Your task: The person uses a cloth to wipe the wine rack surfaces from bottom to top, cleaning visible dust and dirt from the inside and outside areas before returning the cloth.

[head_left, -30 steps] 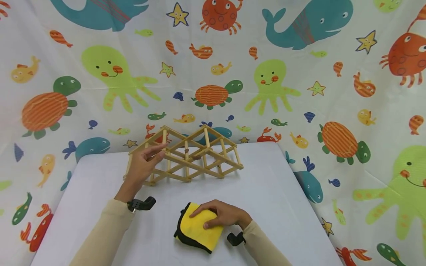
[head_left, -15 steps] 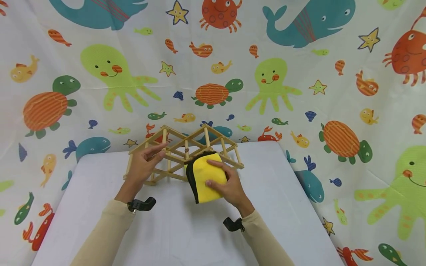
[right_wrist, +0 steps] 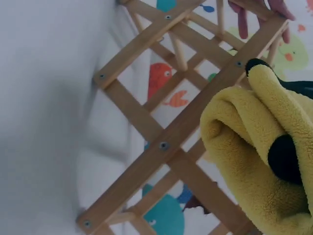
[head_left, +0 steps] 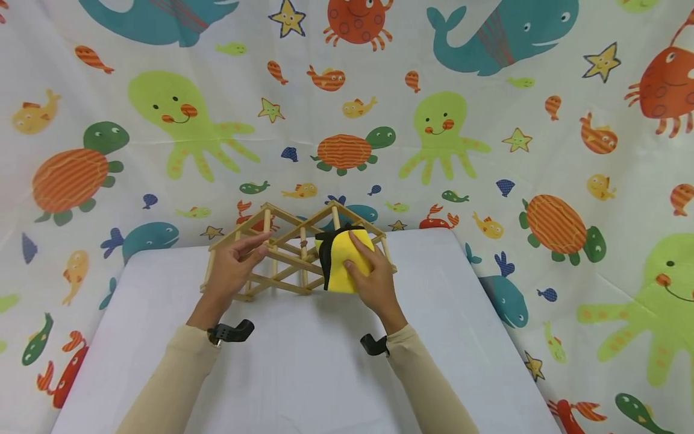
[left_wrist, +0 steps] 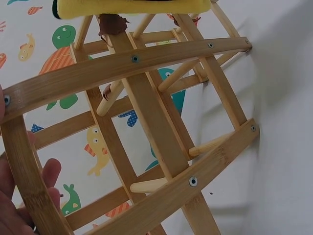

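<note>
A wooden lattice rack (head_left: pixel 287 263) of crossed slats, dowels and metal rivets stands at the back of the table. My left hand (head_left: pixel 234 265) grips its left part; in the left wrist view, fingers (left_wrist: pixel 51 172) show behind a slat. A folded yellow cloth (head_left: pixel 343 260) with black edging is in my right hand (head_left: pixel 374 278), thumb and fingers spread over its near face. The cloth is up against the rack's right half and hides part of it. Reddish-brown patches (left_wrist: pixel 113 24) mark some slats, just under the cloth in the left wrist view.
The white-covered table (head_left: pixel 303 361) reaches from the front to the curtain (head_left: pixel 347 72) printed with sea animals, which hangs right behind the rack. Each wrist wears a black camera mount (head_left: pixel 233 331).
My right hand has lifted the yellow cloth from the front of the table, carried it up to the rack, then slid slightly up and right. The left hand keeps its place.
</note>
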The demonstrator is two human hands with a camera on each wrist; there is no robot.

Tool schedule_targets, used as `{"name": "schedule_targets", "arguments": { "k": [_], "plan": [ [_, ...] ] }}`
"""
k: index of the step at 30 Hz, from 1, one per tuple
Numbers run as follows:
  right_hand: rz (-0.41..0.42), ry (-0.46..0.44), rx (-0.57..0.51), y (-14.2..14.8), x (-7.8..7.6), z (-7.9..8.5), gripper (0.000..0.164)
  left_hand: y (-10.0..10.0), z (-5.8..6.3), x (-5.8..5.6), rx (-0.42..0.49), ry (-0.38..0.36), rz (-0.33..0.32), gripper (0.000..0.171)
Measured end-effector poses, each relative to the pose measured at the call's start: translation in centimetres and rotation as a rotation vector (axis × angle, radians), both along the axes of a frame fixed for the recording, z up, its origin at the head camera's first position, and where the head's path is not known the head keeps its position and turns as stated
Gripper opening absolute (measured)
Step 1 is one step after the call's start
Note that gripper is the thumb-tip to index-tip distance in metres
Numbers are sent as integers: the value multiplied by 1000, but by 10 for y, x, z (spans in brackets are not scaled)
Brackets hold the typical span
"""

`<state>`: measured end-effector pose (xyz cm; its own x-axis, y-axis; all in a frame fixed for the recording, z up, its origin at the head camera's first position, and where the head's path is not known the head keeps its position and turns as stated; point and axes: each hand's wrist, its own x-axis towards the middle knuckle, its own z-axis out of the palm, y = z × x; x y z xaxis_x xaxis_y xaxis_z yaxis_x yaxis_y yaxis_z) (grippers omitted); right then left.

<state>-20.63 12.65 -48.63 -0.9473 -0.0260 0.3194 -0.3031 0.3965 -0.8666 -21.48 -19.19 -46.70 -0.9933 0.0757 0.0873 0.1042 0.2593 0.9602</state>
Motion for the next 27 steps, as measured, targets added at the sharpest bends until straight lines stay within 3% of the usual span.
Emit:
{"name": "schedule_targets", "arguments": {
  "k": [7, 17, 23, 27],
  "plan": [
    [-79, -27, -34, 21, 2, -23, 60, 3, 0, -3, 22, 4, -16, 47],
    [-333, -203, 90, 82, 12, -65, 61, 3, 2, -3, -6, 7, -9, 47],
    [-403, -220, 80, 95, 24, -53, 60, 3, 2, -2, 11, 30, -1, 46],
    [-354, -122, -43, 83, 28, -29, 57, 2, 2, 1, 23, 47, 3, 45]
  ]
}}
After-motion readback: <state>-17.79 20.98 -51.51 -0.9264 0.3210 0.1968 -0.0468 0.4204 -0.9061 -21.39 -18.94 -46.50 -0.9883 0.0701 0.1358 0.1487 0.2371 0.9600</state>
